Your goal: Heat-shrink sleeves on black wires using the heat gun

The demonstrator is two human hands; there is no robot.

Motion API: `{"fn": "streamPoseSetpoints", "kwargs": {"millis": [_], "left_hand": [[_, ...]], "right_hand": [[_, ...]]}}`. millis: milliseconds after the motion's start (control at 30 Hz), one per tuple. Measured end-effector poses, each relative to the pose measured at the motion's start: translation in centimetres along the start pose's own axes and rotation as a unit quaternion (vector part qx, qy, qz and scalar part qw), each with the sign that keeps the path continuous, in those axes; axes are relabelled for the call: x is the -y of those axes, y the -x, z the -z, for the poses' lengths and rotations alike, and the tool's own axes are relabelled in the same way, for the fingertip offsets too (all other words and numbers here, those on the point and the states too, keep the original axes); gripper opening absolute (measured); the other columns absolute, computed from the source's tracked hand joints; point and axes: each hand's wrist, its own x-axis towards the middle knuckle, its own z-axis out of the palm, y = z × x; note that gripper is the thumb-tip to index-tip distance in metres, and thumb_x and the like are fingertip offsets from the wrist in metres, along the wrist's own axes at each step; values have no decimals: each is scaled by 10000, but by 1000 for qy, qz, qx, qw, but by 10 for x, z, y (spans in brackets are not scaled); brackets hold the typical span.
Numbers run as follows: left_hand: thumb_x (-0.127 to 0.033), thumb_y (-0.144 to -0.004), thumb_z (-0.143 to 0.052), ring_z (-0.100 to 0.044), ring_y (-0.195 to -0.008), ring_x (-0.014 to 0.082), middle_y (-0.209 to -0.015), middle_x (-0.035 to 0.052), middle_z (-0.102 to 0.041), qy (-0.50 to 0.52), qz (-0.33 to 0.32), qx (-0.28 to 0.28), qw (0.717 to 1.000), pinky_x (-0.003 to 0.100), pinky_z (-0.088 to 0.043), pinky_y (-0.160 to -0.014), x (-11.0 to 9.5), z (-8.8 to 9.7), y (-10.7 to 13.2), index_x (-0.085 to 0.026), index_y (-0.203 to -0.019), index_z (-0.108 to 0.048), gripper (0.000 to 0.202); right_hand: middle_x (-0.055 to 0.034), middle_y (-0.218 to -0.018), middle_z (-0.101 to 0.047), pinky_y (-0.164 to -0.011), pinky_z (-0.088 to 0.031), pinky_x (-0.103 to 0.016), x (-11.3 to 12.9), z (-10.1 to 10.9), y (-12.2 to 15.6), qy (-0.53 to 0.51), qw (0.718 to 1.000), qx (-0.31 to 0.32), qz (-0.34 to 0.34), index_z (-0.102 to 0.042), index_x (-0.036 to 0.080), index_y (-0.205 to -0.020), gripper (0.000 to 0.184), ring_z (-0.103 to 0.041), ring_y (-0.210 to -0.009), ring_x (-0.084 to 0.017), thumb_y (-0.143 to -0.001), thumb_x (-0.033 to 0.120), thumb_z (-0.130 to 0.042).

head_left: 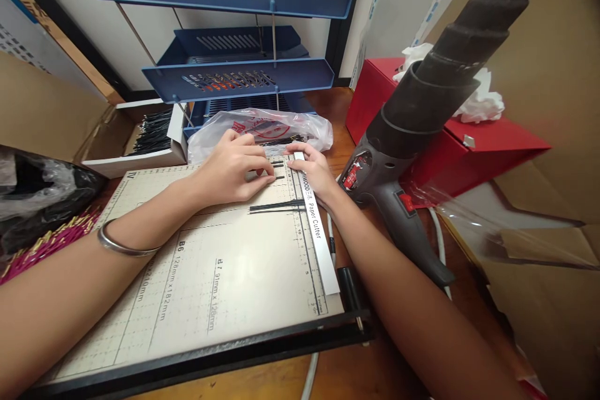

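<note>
A cream paper cutter board (187,300) with printed size lines lies under both hands. My left hand (239,169) rests on its upper part, fingers bent and closed. From its thumb and fingertips pokes the end of a thin black strand (280,177). My right hand (316,172) lies over the far end of the white "Paper Cutter" strip (321,244), thumb and fingers drawn together; whatever they grip is hidden. A small bundle of thin black strands (276,205) lies across the board below the hands, its right ends against the strip.
A grey heat gun (403,200) stands at the right, before a red box (497,144). Behind the board are a clear plastic bag (215,128) and a blue tiered rack (239,78). A white box (178,131) of black strands sits left; the cutter's black handle (347,290) is front right.
</note>
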Motion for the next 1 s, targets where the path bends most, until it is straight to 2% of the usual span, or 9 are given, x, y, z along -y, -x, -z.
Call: {"fn": "streamPoseSetpoints", "kwargs": {"millis": [133,300,600,1000], "left_hand": [[-418,-983,-636,-563,-817,251,-813,59,-800,-4,26,-7,1000,475,-347,-878,9,-1,2,-258,-834,-825,289],[-427,-989,-625,-576,-839,256,-772,58,-771,-12,44,-12,999,463,-361,-885,9,-2,2,-258,-850,-827,298],[-430,-949,-638,-583,-847,259,-758,48,-756,-7,44,-10,999,465,-348,-882,7,-1,1,-256,-818,-805,275],[-431,-982,-628,-589,-849,260,-793,63,-765,-1,52,-10,999,459,-381,-876,10,-3,2,-247,-849,-792,281]], "right_hand": [[-24,-1115,-714,-1134,-496,-487,1,1,2,11,1000,7,3,-679,251,-1030,487,-649,-1104,-272,-567,333,-804],[-27,-1127,-696,-1131,-498,-485,1,0,2,13,1000,11,3,-665,257,-1040,505,-642,-1108,-271,-562,344,-802],[-36,-1131,-714,-1207,-461,-513,1,3,1,38,999,22,32,-667,258,-1045,490,-649,-1207,-298,-579,327,-801],[-25,-1117,-721,-1173,-486,-511,0,3,0,35,999,14,24,-677,261,-1041,482,-656,-1147,-287,-582,340,-799]]}}
